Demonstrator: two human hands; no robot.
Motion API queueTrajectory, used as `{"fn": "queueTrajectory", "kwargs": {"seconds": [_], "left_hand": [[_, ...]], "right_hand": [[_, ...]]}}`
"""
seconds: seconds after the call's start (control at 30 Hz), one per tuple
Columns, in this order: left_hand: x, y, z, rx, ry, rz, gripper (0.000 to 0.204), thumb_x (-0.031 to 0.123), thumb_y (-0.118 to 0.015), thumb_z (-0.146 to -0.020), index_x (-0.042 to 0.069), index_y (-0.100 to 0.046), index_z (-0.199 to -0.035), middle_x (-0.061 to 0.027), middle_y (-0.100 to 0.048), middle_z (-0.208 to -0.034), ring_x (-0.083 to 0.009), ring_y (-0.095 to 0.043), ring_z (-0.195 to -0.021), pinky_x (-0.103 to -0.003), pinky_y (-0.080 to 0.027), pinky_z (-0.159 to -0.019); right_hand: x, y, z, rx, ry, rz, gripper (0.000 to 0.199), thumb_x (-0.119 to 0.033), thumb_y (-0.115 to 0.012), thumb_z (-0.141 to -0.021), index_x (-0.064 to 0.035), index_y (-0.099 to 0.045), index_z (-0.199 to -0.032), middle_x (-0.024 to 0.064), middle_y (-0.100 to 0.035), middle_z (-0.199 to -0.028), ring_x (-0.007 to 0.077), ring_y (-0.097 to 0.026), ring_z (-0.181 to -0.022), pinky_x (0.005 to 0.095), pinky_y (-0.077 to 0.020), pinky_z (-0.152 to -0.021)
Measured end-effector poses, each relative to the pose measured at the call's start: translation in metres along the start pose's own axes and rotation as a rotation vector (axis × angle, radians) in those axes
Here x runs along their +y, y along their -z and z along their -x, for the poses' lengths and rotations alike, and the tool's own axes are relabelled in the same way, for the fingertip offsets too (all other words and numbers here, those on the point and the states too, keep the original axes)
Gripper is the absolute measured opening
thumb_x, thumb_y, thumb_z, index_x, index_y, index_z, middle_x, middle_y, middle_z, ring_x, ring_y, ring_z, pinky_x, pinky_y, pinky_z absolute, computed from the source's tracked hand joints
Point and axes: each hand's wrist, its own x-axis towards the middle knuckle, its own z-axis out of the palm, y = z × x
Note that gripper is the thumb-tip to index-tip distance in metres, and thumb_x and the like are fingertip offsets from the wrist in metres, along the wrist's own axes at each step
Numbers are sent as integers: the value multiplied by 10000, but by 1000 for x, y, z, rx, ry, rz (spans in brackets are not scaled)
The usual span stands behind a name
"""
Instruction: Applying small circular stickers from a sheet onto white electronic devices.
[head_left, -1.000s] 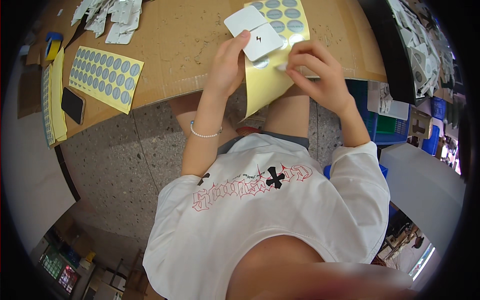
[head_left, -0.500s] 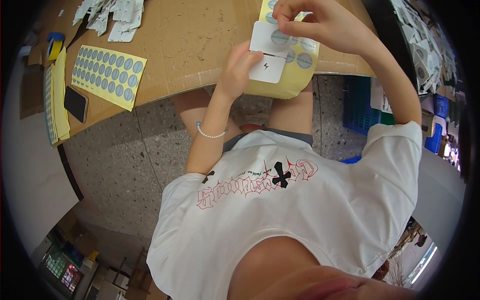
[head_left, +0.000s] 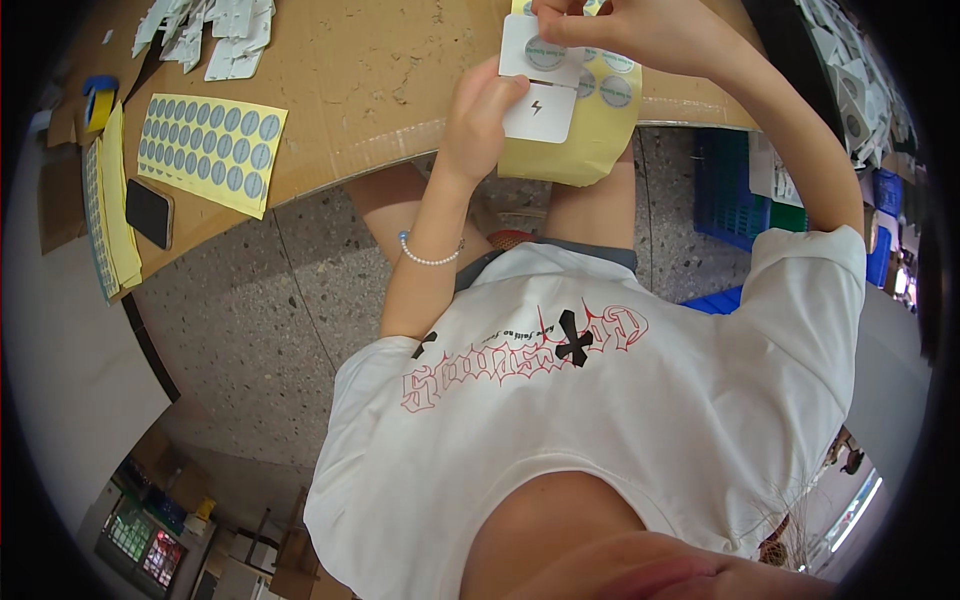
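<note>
My left hand (head_left: 478, 118) grips the left edge of a white two-part card (head_left: 541, 118) by its dark middle slot, thumb on top. The lower half bears a small black lightning mark. Over the upper half lies a round grey sticker (head_left: 545, 54). At the sticker's upper edge, my right hand (head_left: 640, 35) has its thumb and forefinger closed in a pinch; whether the sticker is fully flat there I cannot tell. Beneath the card is a yellow backing sheet (head_left: 570, 162) with more round grey stickers, partly hidden by card and hand; it hangs over the table's near edge.
On the cardboard-covered table (head_left: 370, 90) lie a sticker sheet (head_left: 212, 150), a dark phone (head_left: 149, 213), yellow sheets (head_left: 118, 215) and blue-and-yellow tape rolls (head_left: 99, 103). White cards (head_left: 240, 40) are piled far left, and more (head_left: 862, 95) at right. A blue crate (head_left: 722, 190) stands below.
My right fingers have shifted from the sticker's upper right to its upper edge. The sticker sits farther left on the card's upper half. The whole view has shifted slightly.
</note>
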Motion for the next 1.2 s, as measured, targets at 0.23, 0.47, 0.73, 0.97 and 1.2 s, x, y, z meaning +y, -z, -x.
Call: {"fn": "queueTrajectory", "kwargs": {"seconds": [0.23,0.47,0.73,0.97,1.2], "left_hand": [[-6,2,1,36,-15,23,248,153,-414,-795,-42,-537,-888,-58,-581,-771,-100,-524,-673,-235,-413,-600],[-9,5,1,51,-47,-13,230,153,-424,-796,-39,-541,-844,-55,-575,-724,-99,-512,-643,-240,-404,-569],[-9,1,0,62,-48,-30,227,157,-421,-788,-36,-535,-817,-49,-569,-704,-90,-499,-623,-239,-393,-554],[-10,-2,0,92,-45,-29,233,158,-421,-787,-40,-539,-814,-53,-569,-696,-87,-496,-624,-235,-391,-559],[-13,-1,-2,99,-64,-52,235,157,-417,-798,-37,-543,-842,-38,-568,-704,-84,-482,-630,-243,-383,-560]], "right_hand": [[-2,-5,-2,4,12,-1,191,-162,-580,-706,27,-607,-706,112,-591,-655,164,-550,-634,272,-441,-610],[3,-12,-3,39,18,-28,179,-153,-575,-707,24,-604,-700,100,-586,-647,147,-543,-629,265,-437,-597],[8,-16,0,73,26,-31,169,-147,-580,-703,20,-601,-684,89,-583,-634,144,-542,-612,264,-439,-589],[14,-21,1,163,58,-16,155,-137,-584,-698,17,-600,-680,104,-591,-633,157,-553,-591,269,-441,-562],[15,-22,0,159,26,-16,149,-128,-583,-692,20,-602,-685,109,-592,-633,165,-557,-594,273,-445,-567]]}}
